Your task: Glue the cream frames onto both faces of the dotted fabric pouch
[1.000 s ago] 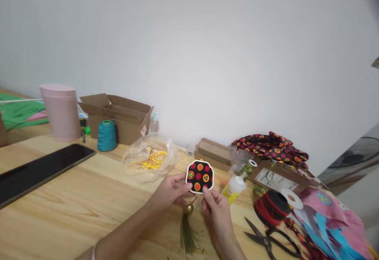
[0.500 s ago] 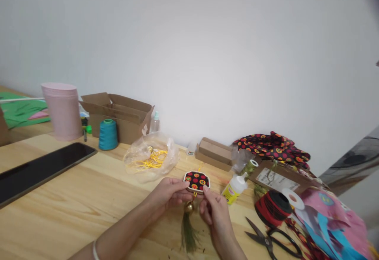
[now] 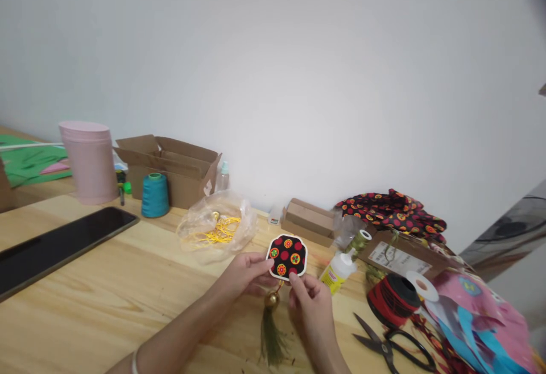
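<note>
Between my two hands is a pendant (image 3: 285, 257), an eight-sided piece with a pale rim and black cloth patterned in red and orange circles. My left hand (image 3: 251, 274) pinches its left edge, thumb on the front. At the lower right edge, my right hand (image 3: 311, 300) grips it with thumb and fingers. Beneath the pendant hangs a gold bell (image 3: 272, 300) on a yellow-and-red cord, and under that a dark green tassel (image 3: 273, 337). The fingers behind the pendant are partly hidden.
Black scissors (image 3: 386, 345) lie open at the right, near a red cord spool (image 3: 392, 300) and a glue bottle (image 3: 338, 270). Left of my hands are a plastic bag (image 3: 241, 220) of yellow cords, a teal thread cone (image 3: 155, 196) and a phone (image 3: 72, 246). Cardboard boxes (image 3: 187, 189) stand by the wall.
The pendant has tilted up so its patterned front faces me more fully, and its upper edge is higher. Both hands keep their hold and have shifted only slightly.
</note>
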`<action>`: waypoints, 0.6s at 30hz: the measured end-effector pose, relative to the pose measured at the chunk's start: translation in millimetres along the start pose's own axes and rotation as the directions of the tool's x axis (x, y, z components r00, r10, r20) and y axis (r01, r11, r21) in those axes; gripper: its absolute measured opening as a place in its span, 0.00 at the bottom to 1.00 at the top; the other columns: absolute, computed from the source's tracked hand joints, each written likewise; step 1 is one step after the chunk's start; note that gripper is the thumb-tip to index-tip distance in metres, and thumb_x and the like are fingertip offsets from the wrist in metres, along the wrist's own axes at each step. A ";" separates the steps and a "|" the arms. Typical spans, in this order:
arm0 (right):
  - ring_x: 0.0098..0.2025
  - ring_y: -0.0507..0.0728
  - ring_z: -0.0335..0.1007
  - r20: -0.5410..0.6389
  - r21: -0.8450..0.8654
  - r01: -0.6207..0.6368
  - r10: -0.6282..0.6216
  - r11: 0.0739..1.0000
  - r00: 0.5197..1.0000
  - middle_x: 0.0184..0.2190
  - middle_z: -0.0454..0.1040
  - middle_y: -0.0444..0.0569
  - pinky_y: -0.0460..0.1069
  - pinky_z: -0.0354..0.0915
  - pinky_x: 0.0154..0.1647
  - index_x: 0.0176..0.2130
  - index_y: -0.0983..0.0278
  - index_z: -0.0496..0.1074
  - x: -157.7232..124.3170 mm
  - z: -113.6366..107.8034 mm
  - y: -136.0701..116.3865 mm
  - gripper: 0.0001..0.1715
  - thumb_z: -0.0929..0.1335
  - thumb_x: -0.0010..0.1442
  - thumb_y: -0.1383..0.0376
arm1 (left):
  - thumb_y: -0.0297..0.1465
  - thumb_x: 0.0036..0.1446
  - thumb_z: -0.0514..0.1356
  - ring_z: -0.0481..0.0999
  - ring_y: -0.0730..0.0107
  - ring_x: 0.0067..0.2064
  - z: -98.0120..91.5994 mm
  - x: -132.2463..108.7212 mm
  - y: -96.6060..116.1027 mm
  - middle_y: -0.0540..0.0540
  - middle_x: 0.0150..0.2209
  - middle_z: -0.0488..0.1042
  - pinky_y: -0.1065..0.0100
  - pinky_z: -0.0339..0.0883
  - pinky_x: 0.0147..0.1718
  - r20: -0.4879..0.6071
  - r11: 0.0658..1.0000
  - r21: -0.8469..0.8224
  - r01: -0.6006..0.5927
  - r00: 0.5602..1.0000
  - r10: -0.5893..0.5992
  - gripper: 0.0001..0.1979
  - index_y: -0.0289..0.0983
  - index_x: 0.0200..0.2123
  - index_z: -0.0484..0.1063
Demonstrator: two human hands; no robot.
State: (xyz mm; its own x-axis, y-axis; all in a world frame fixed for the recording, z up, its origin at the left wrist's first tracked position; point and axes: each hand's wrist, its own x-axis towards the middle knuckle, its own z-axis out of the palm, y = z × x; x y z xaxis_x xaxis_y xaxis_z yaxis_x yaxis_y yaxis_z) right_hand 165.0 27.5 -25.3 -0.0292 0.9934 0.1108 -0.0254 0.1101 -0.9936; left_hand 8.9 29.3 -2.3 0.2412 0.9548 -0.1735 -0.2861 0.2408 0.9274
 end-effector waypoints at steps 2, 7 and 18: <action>0.15 0.46 0.49 0.008 -0.043 0.042 -0.041 0.998 0.999 0.10 0.59 0.40 0.44 0.44 0.17 0.14 0.66 0.64 -2.9 0.6 -3.3 0.22 0.69 0.45 0.53 | 0.42 0.45 0.62 0.77 0.65 0.34 -0.7 0.3 -0.2 0.40 0.33 0.78 0.74 0.66 0.25 0.001 0.999 -0.018 -0.038 0.999 0.038 0.19 0.32 0.36 0.74; 0.17 0.48 0.50 0.044 -0.094 0.095 -0.091 0.991 0.995 0.12 0.58 0.40 0.45 0.45 0.18 0.15 0.66 0.64 -4.5 1.2 -7.1 0.21 0.67 0.48 0.54 | 0.43 0.47 0.60 0.77 0.65 0.32 -4.1 2.6 -4.1 0.40 0.31 0.78 0.66 0.68 0.36 0.008 0.992 -0.084 -0.097 0.995 0.098 0.21 0.31 0.37 0.74; 0.19 0.49 0.49 -0.032 -0.069 0.171 -0.174 0.983 0.984 0.14 0.58 0.41 0.45 0.48 0.19 0.16 0.65 0.66 1.0 -5.5 -8.6 0.22 0.66 0.50 0.53 | 0.41 0.43 0.63 0.78 0.60 0.33 -2.6 3.3 -2.2 0.42 0.31 0.79 0.60 0.69 0.39 0.048 0.983 -0.109 -0.145 0.987 0.151 0.21 0.31 0.37 0.75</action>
State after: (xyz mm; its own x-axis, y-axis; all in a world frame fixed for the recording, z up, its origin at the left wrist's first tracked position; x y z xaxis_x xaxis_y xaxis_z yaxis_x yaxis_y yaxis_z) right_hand 170.6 27.8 -16.8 0.0080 0.9597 0.2809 0.0391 0.2804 -0.9591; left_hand 7.9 32.4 -5.7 0.2392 0.9708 -0.0153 -0.4178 0.1171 0.9010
